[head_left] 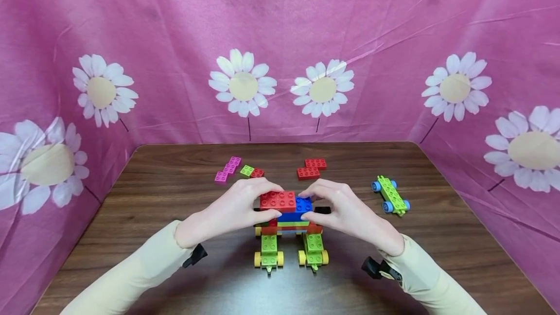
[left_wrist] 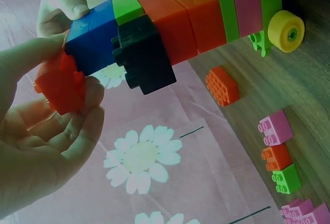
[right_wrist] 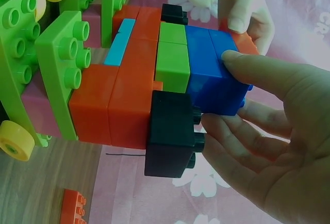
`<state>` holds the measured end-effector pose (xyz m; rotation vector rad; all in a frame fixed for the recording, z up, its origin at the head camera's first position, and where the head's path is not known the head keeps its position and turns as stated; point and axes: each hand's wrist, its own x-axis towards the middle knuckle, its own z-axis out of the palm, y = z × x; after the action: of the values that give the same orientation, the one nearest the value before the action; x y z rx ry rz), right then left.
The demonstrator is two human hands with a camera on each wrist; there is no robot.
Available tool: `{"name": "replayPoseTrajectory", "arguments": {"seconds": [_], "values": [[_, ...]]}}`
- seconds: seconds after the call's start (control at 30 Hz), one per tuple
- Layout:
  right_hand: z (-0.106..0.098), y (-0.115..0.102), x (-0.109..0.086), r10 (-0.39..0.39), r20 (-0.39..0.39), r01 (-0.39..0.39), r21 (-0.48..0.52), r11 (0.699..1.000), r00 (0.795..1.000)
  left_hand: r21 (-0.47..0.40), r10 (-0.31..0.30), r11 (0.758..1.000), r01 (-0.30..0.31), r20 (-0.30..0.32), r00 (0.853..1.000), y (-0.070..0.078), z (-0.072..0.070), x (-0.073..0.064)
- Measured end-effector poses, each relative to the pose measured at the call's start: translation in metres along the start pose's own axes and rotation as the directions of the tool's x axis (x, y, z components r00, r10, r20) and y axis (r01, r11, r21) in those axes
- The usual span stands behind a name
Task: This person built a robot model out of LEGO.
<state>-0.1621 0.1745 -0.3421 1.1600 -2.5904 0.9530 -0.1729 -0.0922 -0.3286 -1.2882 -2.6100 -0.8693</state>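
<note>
A tall toy-brick build stands on two lime-green wheeled bases with yellow wheels. Its body has red, light-blue and lime layers, with blue bricks at the top. Black bricks stick out at both sides. My left hand pinches a red brick between thumb and fingers. That brick lies over the left part of the blue top, leaving blue studs bare on the right. My right hand grips the right end of the blue bricks, thumb on the near side and fingers on the far side.
Toward the back of the wooden table lie pink bricks, a lime brick beside a small red one, and two larger red bricks. A lime wheeled base with blue wheels lies at the right. Daisy-printed pink cloth surrounds the table.
</note>
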Motion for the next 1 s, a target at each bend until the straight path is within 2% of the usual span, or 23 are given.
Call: {"name": "replayPoseTrajectory", "arguments": {"seconds": [0.23, 0.37, 0.47, 0.57, 0.67, 0.77, 0.9, 1.0], "values": [[-0.001, 0.001, 0.001, -0.017, -0.001, 0.017, -0.011, 1.0, 1.0, -0.047, -0.015, 0.999, 0.015, 0.003, 1.0, -0.002, 0.002, -0.001], [-0.003, 0.004, 0.001, -0.035, 0.0, 0.035, 0.025, 0.999, 0.999, -0.082, -0.008, 0.997, 0.007, -0.016, 1.0, -0.004, 0.005, -0.002], [-0.009, 0.007, 0.001, -0.017, -0.028, 0.018, 0.027, 0.999, 0.999, -0.085, -0.003, 0.996, 0.001, -0.031, 1.0, -0.005, 0.006, -0.002], [-0.018, 0.016, 0.003, 0.002, -0.095, -0.005, -0.031, 1.0, 0.995, -0.098, -0.022, 0.995, 0.018, -0.033, 0.999, -0.007, 0.007, -0.003], [-0.023, 0.033, 0.01, 0.01, -0.161, -0.028, -0.11, 0.993, 0.987, -0.114, -0.045, 0.993, 0.04, -0.035, 0.998, -0.008, 0.007, -0.005], [-0.023, 0.059, 0.018, 0.038, -0.179, -0.067, -0.157, 0.985, 0.983, -0.146, -0.069, 0.987, 0.063, -0.034, 0.997, -0.009, 0.007, -0.008], [-0.012, 0.1, 0.028, 0.132, -0.119, -0.152, -0.184, 0.971, 0.984, -0.185, -0.096, 0.979, 0.089, -0.028, 0.995, -0.009, 0.008, -0.011], [-0.001, 0.126, 0.035, 0.189, -0.05, -0.195, -0.197, 0.961, 0.981, -0.19, -0.09, 0.978, 0.082, -0.036, 0.995, -0.01, 0.009, -0.012]]}}
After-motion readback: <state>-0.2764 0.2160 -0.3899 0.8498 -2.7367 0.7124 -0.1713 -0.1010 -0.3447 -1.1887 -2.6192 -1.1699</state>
